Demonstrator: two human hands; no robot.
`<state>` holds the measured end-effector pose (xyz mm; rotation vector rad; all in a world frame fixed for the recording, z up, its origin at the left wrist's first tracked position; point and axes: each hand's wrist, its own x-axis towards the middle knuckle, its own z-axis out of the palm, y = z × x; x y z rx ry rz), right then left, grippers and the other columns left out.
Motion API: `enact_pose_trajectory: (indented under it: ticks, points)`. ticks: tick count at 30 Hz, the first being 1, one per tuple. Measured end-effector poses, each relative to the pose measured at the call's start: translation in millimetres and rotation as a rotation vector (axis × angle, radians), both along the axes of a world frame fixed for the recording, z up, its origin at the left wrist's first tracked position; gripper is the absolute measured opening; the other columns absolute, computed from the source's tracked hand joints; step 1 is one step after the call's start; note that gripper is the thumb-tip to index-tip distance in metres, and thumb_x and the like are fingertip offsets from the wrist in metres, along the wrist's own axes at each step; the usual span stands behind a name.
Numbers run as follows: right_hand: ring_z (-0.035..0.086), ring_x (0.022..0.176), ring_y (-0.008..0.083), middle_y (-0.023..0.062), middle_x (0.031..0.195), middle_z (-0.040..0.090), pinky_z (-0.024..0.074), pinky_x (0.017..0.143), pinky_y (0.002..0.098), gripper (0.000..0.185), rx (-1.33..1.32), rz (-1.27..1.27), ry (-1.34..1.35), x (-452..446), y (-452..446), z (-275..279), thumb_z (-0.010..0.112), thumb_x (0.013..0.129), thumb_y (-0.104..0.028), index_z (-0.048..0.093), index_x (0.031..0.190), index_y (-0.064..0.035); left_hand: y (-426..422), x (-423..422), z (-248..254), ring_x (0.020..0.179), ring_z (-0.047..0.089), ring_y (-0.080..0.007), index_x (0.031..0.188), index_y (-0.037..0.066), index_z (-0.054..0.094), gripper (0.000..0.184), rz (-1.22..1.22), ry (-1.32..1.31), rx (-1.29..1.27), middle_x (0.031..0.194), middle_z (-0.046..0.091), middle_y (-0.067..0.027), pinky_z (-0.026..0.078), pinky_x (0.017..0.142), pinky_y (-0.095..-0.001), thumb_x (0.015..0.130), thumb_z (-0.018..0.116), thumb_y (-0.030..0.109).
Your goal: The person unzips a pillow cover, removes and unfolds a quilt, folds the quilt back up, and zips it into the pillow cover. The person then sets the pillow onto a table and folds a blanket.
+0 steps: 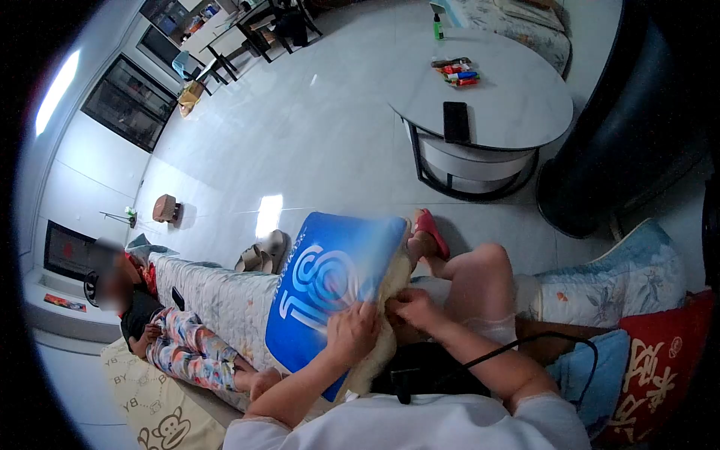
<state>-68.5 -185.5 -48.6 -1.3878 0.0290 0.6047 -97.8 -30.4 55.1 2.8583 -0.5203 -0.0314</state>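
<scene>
A blue cushion [330,277] with white lettering and a cream fleecy underside [384,341] rests tilted across the person's lap. My left hand [354,332] lies at the cushion's lower right part, its fingers bent and closed on the blue cover near the edge. Just right of it, my right hand [415,309] pinches at the cushion's fleecy edge, fingertips pressed together. The two hands are a short way apart. A black cable [517,343] runs past my right forearm.
A round table [517,90] holds a black phone [456,122], small colourful packets [459,73] and a green bottle [438,27]. Another person [195,337] sits at the left on the quilted sofa [225,300]. Slippers [262,255] lie on the floor; a red cushion [660,367] is at right.
</scene>
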Motion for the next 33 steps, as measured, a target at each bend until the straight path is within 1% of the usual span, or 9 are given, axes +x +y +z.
enact_pose_trajectory:
  ticks: [3, 5, 8, 11, 14, 18, 20, 23, 33]
  points:
    - [0.063, 0.072, 0.0187, 0.012, 0.084, 0.067, 0.0493, 0.068, 0.0315, 0.031, -0.091, -0.009, -0.127, 7.1, 6.5, 11.9, 0.062, 0.088, -0.027, 0.065, 0.093, 0.0029, -5.2, -7.2, -0.3, 0.06, 0.059, -0.0334, 0.083, 0.007, 0.05, 0.015, -0.017, -0.055, 0.032, 0.073, 0.057, -0.012, 0.045, 0.051, -0.0446, 0.08, 0.061, 0.017]
    - [0.061, 0.09, 0.0329, 0.0142, 0.097, 0.066, 0.0478, 0.082, 0.0416, 0.025, -0.446, 0.175, -0.175, 14.5, 8.2, 14.3, 0.059, 0.085, -0.023, 0.064, 0.1, -0.0038, -7.7, -11.7, -1.6, 0.061, 0.059, -0.036, 0.081, 0.008, 0.052, 0.017, -0.015, -0.006, -0.117, 0.073, 0.057, -0.0125, 0.043, 0.052, -0.0472, 0.079, 0.063, 0.021]
    - [0.06, 0.088, 0.0358, 0.0158, 0.097, 0.065, 0.0474, 0.081, 0.0446, 0.025, -0.6, 0.244, -0.347, 15.0, 14.4, -26.0, 0.057, 0.084, -0.021, 0.063, 0.1, -0.0033, -10.1, -12.2, -5.2, 0.062, 0.059, -0.0351, 0.081, 0.008, 0.052, 0.016, -0.042, 0.012, -0.202, 0.074, 0.057, -0.0117, 0.043, 0.051, -0.0459, 0.079, 0.063, 0.02]
    - [0.063, 0.087, 0.0367, 0.0233, 0.094, 0.065, 0.0471, 0.075, 0.043, 0.038, -0.482, 0.115, -0.256, 6.7, 12.3, -26.6, 0.059, 0.081, -0.033, 0.065, 0.092, 0.0025, -16.2, -9.0, -0.1, 0.058, 0.058, -0.0311, 0.074, 0.007, 0.049, 0.016, -0.046, -0.072, -0.105, 0.069, 0.054, -0.011, 0.046, 0.048, -0.0423, 0.077, 0.063, 0.015]
    - [0.061, 0.086, 0.0389, 0.023, 0.094, 0.064, 0.0472, 0.075, 0.0436, 0.037, -0.308, -0.018, -0.152, -2.5, 7.3, -0.9, 0.056, 0.084, -0.033, 0.064, 0.09, 0.0019, -16.7, -8.9, -5.0, 0.06, 0.059, -0.0305, 0.075, 0.006, 0.05, 0.017, -0.014, -0.055, -0.063, 0.069, 0.054, -0.0107, 0.047, 0.049, -0.0423, 0.077, 0.063, 0.016]
    - [0.062, 0.085, 0.038, 0.0228, 0.092, 0.064, 0.0473, 0.074, 0.0432, 0.036, -0.39, -0.04, -0.318, -11.0, 7.7, -16.3, 0.055, 0.085, -0.033, 0.064, 0.092, 0.0009, -14.4, -5.5, -3.0, 0.059, 0.059, -0.031, 0.076, 0.006, 0.05, 0.018, -0.038, -0.074, -0.07, 0.069, 0.055, -0.0109, 0.047, 0.049, -0.0421, 0.079, 0.063, 0.018]
    - [0.063, 0.085, 0.0363, 0.0231, 0.091, 0.064, 0.0474, 0.074, 0.0425, 0.036, -0.577, -0.01, -0.459, -12.1, 9.3, -27.9, 0.055, 0.086, -0.033, 0.063, 0.094, 0.0008, -13.2, -7.1, -7.2, 0.057, 0.059, -0.0322, 0.078, 0.006, 0.052, 0.018, 0.0, -0.065, -0.085, 0.068, 0.056, -0.0112, 0.047, 0.049, -0.0425, 0.08, 0.063, 0.02]
    - [0.06, 0.089, 0.0412, 0.021, 0.095, 0.064, 0.0471, 0.078, 0.0476, 0.034, -0.429, 0.054, -0.276, -6.3, 6.0, 2.5, 0.046, 0.091, -0.032, 0.063, 0.1, -0.0041, -11.2, -9.5, -16.1, 0.059, 0.057, -0.0323, 0.081, 0.008, 0.051, 0.016, 0.025, -0.077, -0.101, 0.069, 0.053, -0.0102, 0.043, 0.049, -0.0443, 0.078, 0.064, 0.017]
    - [0.059, 0.09, 0.0427, 0.0218, 0.097, 0.063, 0.0471, 0.077, 0.0492, 0.034, -0.411, -0.004, -0.286, -8.5, 5.4, -8.9, 0.048, 0.09, -0.034, 0.062, 0.102, -0.0044, -12.3, -5.1, -14.5, 0.059, 0.058, -0.0312, 0.074, 0.007, 0.052, 0.018, 0.027, -0.064, -0.13, 0.07, 0.055, -0.0095, 0.045, 0.05, -0.0434, 0.077, 0.066, 0.018]
